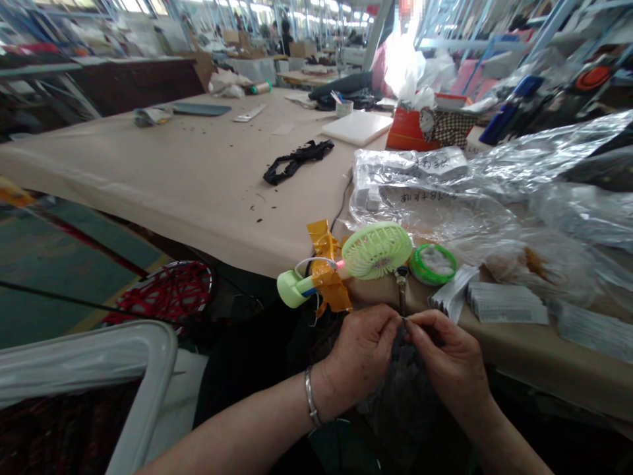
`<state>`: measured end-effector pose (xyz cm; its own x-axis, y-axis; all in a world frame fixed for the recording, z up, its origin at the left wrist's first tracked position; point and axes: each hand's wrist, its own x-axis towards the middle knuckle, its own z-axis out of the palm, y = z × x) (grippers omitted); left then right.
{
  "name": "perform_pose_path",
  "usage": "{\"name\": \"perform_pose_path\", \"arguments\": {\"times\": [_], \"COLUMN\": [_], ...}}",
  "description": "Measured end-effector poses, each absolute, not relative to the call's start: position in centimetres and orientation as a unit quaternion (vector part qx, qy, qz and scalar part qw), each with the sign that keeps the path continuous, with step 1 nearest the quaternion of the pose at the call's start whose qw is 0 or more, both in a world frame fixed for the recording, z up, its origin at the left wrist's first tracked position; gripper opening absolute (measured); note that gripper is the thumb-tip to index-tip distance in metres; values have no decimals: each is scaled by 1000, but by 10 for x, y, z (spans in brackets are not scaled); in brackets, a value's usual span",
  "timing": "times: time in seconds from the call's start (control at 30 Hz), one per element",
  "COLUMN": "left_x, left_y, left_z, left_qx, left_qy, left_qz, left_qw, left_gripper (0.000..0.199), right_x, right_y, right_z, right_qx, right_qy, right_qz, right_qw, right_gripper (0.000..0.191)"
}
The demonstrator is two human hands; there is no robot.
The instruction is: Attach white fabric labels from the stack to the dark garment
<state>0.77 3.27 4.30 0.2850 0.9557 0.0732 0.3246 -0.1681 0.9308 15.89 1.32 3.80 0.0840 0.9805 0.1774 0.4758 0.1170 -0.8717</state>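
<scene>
My left hand (363, 346) and my right hand (448, 349) meet at the table's near edge, thumbs and fingertips pinched together. Whatever sits between the fingertips is too small to make out. Just above them stands a slim metal rod with a dark tip (402, 287). A light green small fan (376, 251) is fixed to the table edge with orange tape (330, 280), right behind my left hand. Beyond my right hand lies a round green dish (434, 264) with white stuff in it. Dark, sheer material (405, 402) hangs below my hands.
Stacks of printed labels (507, 303) lie right of the dish. Clear plastic bags (425, 191) cover the table's right side. A black strip of cloth (298, 161) rests mid-table (198, 171). At lower left are a white bin (163, 356) and a basket of red pieces (163, 297).
</scene>
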Motion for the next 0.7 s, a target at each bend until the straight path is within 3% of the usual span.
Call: {"name": "perform_pose_path", "arguments": {"times": [0.2,0.37,0.43,0.53,0.7], "left_x": [4,-3,-6,-7,5], "left_y": [20,17,18,18,12], "left_z": [45,26,16,5,11], "left_qx": [653,650,651,652,614], "left_qy": [480,500,509,528,515], "left_qz": [339,298,282,272,264], "left_qw": [478,488,487,471,537], "left_gripper": [27,26,20,28,19], "right_x": [172,208,221,230,231], "right_y": [-10,-14,-7,4,6], "right_z": [41,45,43,35,32], "right_qx": [-579,-549,-559,-566,-549], "right_qy": [-666,-744,-751,-762,-762], "right_qz": [252,7,-83,-160,-181], "right_qw": [396,380,342,269,293], "right_gripper": [11,13,21,30,13]}}
